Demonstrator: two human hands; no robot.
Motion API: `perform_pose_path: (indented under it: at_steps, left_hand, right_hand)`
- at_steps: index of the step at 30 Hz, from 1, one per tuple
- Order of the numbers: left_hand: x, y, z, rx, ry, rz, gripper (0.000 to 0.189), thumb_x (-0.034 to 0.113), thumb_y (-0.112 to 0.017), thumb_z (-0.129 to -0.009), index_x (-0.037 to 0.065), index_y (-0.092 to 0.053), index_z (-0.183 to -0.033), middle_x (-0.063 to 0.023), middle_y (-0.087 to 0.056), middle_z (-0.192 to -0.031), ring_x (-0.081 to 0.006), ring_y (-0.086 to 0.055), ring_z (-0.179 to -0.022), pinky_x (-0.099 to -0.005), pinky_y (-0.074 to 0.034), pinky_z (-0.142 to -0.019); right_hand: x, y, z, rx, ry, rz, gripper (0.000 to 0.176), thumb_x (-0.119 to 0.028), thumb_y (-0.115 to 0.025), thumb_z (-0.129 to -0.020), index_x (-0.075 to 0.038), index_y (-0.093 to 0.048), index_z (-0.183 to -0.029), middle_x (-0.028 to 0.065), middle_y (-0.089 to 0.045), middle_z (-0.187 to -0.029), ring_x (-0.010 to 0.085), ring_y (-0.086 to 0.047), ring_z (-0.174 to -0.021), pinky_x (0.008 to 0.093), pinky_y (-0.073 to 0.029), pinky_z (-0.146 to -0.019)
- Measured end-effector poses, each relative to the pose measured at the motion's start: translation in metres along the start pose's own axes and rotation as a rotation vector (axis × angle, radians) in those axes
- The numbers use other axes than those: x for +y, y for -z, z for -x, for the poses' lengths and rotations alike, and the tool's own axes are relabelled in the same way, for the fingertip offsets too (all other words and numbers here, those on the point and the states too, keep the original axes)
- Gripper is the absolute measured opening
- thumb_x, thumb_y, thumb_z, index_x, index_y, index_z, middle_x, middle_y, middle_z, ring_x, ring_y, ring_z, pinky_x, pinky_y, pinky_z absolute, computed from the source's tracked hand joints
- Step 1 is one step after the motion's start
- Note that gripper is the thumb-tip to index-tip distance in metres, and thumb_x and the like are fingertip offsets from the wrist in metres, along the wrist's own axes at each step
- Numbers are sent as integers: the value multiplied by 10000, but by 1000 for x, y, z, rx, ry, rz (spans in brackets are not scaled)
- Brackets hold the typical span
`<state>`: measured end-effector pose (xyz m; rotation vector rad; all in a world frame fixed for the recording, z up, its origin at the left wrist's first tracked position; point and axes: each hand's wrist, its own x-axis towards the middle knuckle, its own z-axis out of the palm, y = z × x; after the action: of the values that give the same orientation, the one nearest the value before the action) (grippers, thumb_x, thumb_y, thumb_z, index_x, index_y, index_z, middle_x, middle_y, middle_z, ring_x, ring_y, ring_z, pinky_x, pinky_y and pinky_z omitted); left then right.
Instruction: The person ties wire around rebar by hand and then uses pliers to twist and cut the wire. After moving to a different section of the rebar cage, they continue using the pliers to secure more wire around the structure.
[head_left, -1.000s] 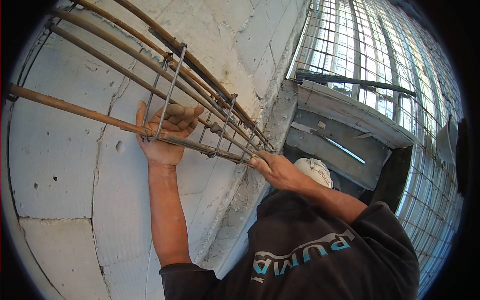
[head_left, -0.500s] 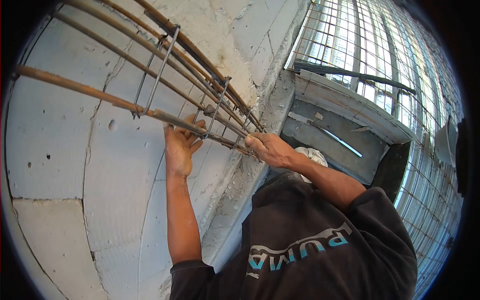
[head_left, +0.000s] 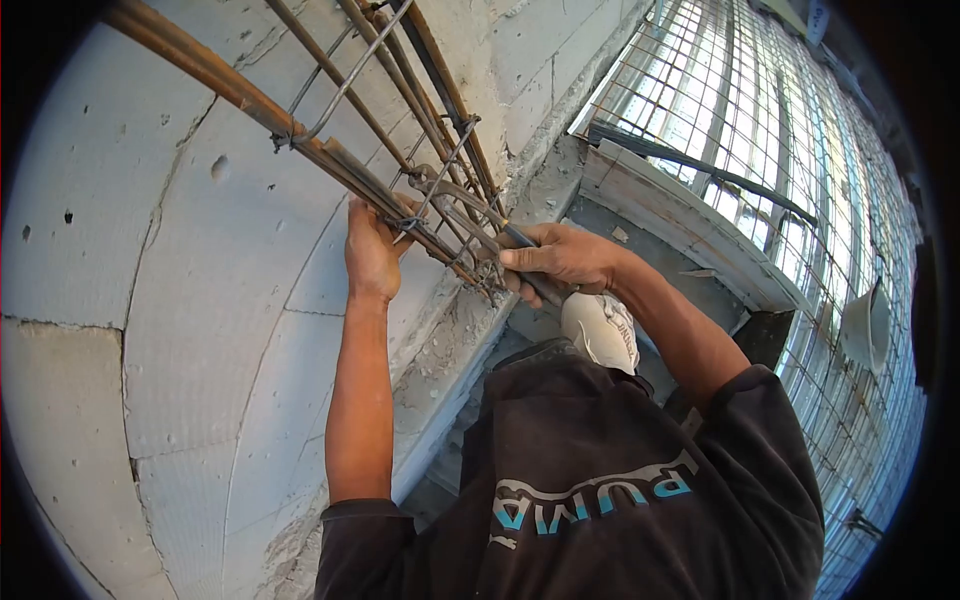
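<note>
on the left i see the wall (head_left: 200, 330) of pale blocks, with cracks along the joints. the rusty bar cage (head_left: 375, 137) slopes down in front of it to the right, tied with thin stirrups. my left hand (head_left: 373, 250) is raised under the lower bars; its fingers go partly behind them, so i cannot tell if they grip. the pincers (head_left: 465, 207) reach inside the cage, with their head near a stirrup. my right hand (head_left: 562, 258) has its fingers clenched around the handles. farther right is the wire mesh (head_left: 740, 120).
</note>
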<state>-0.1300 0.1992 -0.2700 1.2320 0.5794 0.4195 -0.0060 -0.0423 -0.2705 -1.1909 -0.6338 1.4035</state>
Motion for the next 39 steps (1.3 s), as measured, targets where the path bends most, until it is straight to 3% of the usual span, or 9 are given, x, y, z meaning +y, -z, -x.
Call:
perform_pose_path:
  at_steps: [7,13,20,21,24,28,31,34,39]
  left_hand:
    - [-22,-6,11,-117,-306,-111,648,689,-543,-884,95,-559,-1141,-97,-651,-1044,-221,-565,-1097,-453,-399,-973]
    - [-14,-12,16,-113,-301,-114,599,487,-765,-819,78,-531,-1189,-86,-624,-1090,-111,-522,-945,-293,-394,-909]
    - [-8,-19,19,-134,-290,-42,604,426,-795,-808,55,-515,-1195,-28,-557,-993,-119,-520,-933,-371,-361,-1063]
    - [-11,-16,16,-147,-287,-40,597,412,-795,-812,52,-513,-1194,-26,-545,-991,-127,-520,-955,-382,-356,-1079]
    - [-8,-13,18,-173,-281,-56,570,382,-788,-828,49,-509,-1196,-33,-533,-1020,-145,-523,-991,-397,-355,-1093]
    - [-4,-14,21,-184,-290,-80,561,368,-782,-840,50,-502,-1208,-41,-527,-1065,-162,-529,-1033,-408,-365,-1087]
    - [-8,-7,14,-212,-316,-112,571,375,-784,-841,62,-484,-1212,-49,-518,-1117,-198,-518,-1113,-416,-369,-1060]
    - [0,-13,22,-220,-289,-108,582,401,-775,-846,74,-476,-1224,-53,-519,-1120,-208,-516,-1115,-422,-370,-1049]
    - [-12,0,13,-151,-228,-256,698,478,-768,-833,56,-455,-1293,-130,-539,-1212,-265,-505,-1231,-460,-368,-1077]
  right_hand:
    - [-6,11,25,272,-92,860,439,-380,-545,-1010,-64,-537,-1314,47,-623,-878,126,-601,-739,302,-488,-656]
    - [24,-15,76,391,-125,539,506,-305,-561,-991,-37,-489,-1414,33,-565,-800,147,-569,-729,343,-487,-713]
    - [-32,-46,78,625,568,491,479,-318,-543,-1021,-38,-472,-1403,12,-536,-723,102,-471,-626,303,-420,-583]
    - [-31,-46,70,678,594,544,394,-290,-534,-1021,-23,-505,-1309,59,-574,-680,194,-543,-587,374,-445,-589]
    - [-30,-34,50,528,214,998,354,-259,-532,-1015,-18,-508,-1274,123,-539,-659,235,-554,-574,385,-439,-564]
    - [-48,-47,63,517,212,940,255,-239,-535,-1000,-14,-557,-1116,189,-593,-718,362,-592,-639,459,-446,-642]
    - [-46,-56,60,674,560,790,259,-262,-530,-989,-4,-544,-1015,242,-634,-769,456,-634,-761,516,-478,-693]
    - [-25,-25,41,550,210,1015,270,-273,-531,-990,-13,-570,-1051,246,-648,-820,456,-640,-821,503,-493,-721]
    - [-26,-29,62,572,269,900,324,-315,-567,-965,-20,-611,-1092,240,-656,-862,431,-643,-837,480,-491,-774]
